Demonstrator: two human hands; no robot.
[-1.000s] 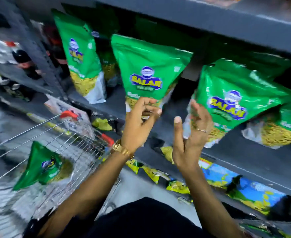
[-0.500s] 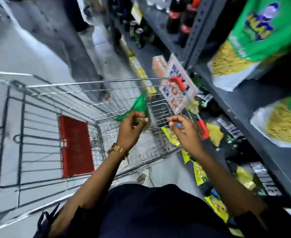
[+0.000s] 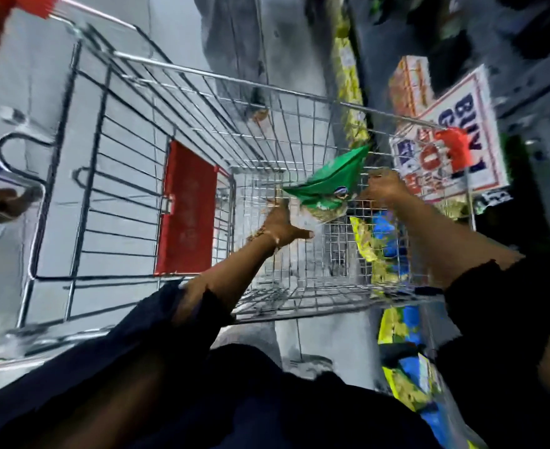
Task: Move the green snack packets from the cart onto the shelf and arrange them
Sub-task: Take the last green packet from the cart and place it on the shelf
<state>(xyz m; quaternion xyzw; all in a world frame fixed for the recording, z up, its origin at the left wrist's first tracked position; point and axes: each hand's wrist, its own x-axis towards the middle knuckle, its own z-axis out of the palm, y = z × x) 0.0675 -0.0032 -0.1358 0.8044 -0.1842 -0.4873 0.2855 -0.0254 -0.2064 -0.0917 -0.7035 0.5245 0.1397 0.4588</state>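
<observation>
A wire shopping cart (image 3: pixel 182 102) fills most of the view, seen from above, with its basket open and a red flap (image 3: pixel 186 209) lying flat at the seat end. Its red-capped handle runs along the top left. The grey floor (image 3: pixel 176 24) shows through the wire and around the cart. To the right stands a dark shelf (image 3: pixel 539 69), blurred, with yellow and blue packets (image 3: pixel 393 322) ranged along its lower level beside the cart. A white sign (image 3: pixel 461 124) with red and blue lettering hangs at the shelf edge, just past the cart's far right corner, where a red corner cap (image 3: pixel 453 147) sits on the rim.

Both arms reach forward into the basket from dark sleeves (image 3: pixel 500 319). Between them, near the basket's right side, is a green snack packet (image 3: pixel 328 183), tilted with one corner pointing up toward the rim, its lower part showing a pale yellowish filling. The left hand (image 3: pixel 283 225) is spread, thumb out to the right, its fingers reaching toward the packet's left edge; with the blur I cannot tell whether they touch it. A band (image 3: pixel 259 233) circles that wrist. The right hand (image 3: pixel 385 186) is curled at the packet's right side, but whether it grips the packet or the wire cannot be told.
</observation>
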